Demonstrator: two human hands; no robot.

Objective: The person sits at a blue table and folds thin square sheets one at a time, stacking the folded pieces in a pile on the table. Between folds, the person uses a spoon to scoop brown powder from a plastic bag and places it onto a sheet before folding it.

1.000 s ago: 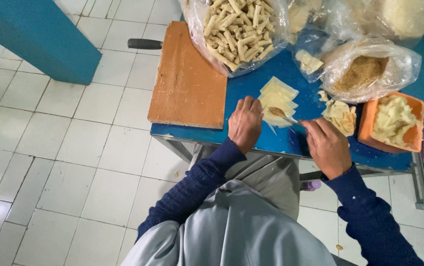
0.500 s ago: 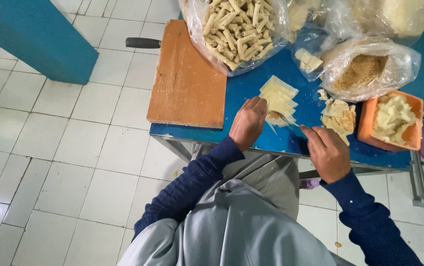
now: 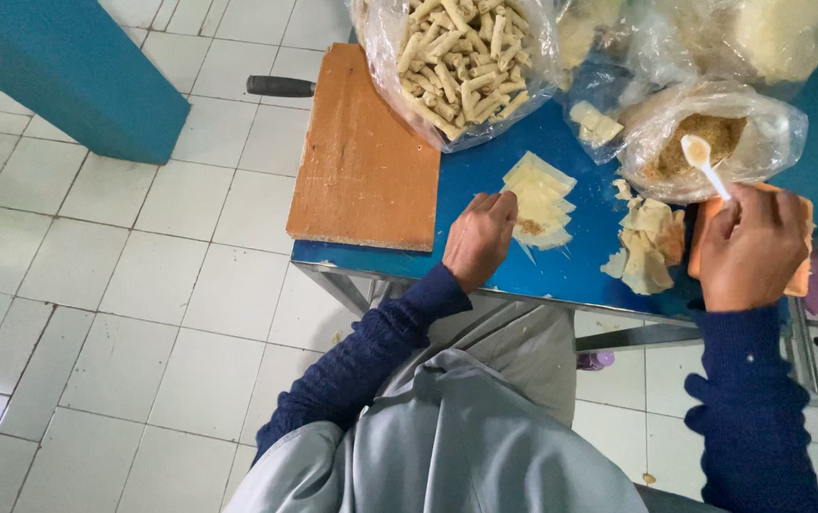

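While my right hand (image 3: 749, 249) is gripping a small white plastic spoon (image 3: 703, 161) over the clear bag of brown filling (image 3: 713, 138), my left hand (image 3: 478, 237) is resting, loosely curled, on the stack of pale square wrappers (image 3: 540, 198). I am seeing the spoon's handle slanting back toward me, with the wrappers lying well to its left.

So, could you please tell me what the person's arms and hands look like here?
Both arms wear long, dark navy knitted sleeves reaching the wrists. The left hand and right hand are bare: no gloves, rings or watch visible.
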